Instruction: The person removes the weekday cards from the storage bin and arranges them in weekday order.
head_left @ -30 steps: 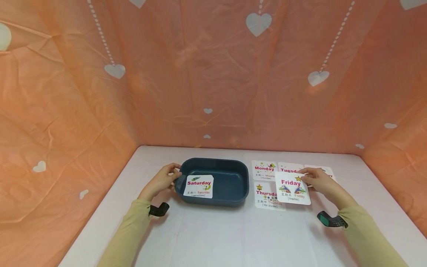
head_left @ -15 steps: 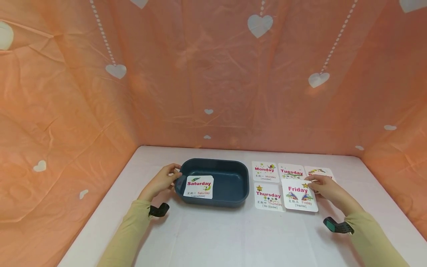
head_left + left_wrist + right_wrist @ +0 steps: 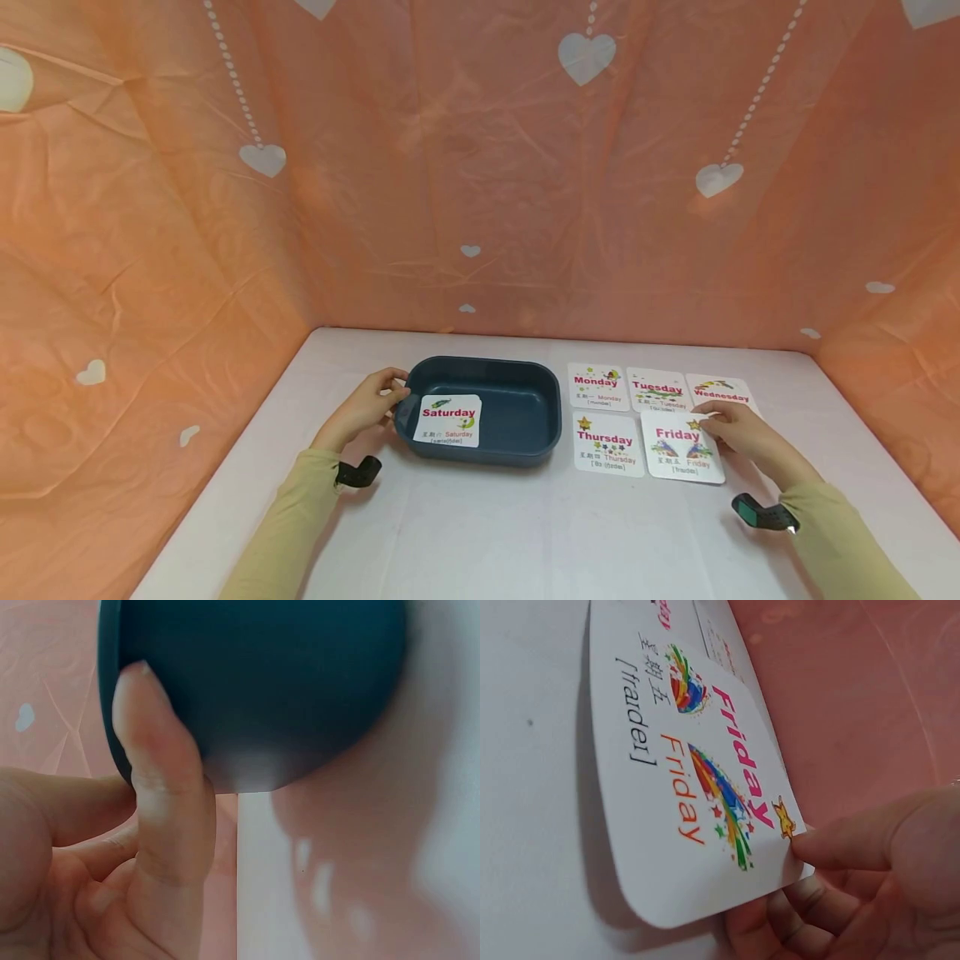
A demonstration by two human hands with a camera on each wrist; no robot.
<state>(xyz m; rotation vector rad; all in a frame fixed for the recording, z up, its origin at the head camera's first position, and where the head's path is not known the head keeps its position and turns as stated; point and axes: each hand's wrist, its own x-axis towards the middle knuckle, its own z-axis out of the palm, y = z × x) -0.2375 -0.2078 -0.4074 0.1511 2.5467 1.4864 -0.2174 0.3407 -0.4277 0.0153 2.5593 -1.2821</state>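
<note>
My right hand (image 3: 731, 425) pinches the upper right corner of the white "Friday" card (image 3: 681, 457), thumb on top and fingers beneath. In the right wrist view the Friday card (image 3: 682, 840) is tilted close over the table, its shadow showing along the edge. Just left of it lies the "Thursday" card (image 3: 608, 454). My left hand (image 3: 365, 410) grips the left end of a dark blue rectangular basin (image 3: 517, 457). Seen from the left wrist, the thumb presses the wall of the basin (image 3: 277, 697) and the fingers are around its rim. Inside the basin leans a "Saturday" card (image 3: 448, 422).
Behind the Friday and Thursday cards lie the "Monday" card (image 3: 597, 387), "Tuesday" card (image 3: 660, 389) and "Wednesday" card (image 3: 722, 392) in a row. A white cloth covers the table (image 3: 480, 533). An orange curtain (image 3: 525, 208) with white hearts encloses the back and sides.
My right hand has moved the Friday card rightward and toward me, from over the Thursday card to beside it, uncovering Thursday, Tuesday and Wednesday. The left hand and basin stay put.
</note>
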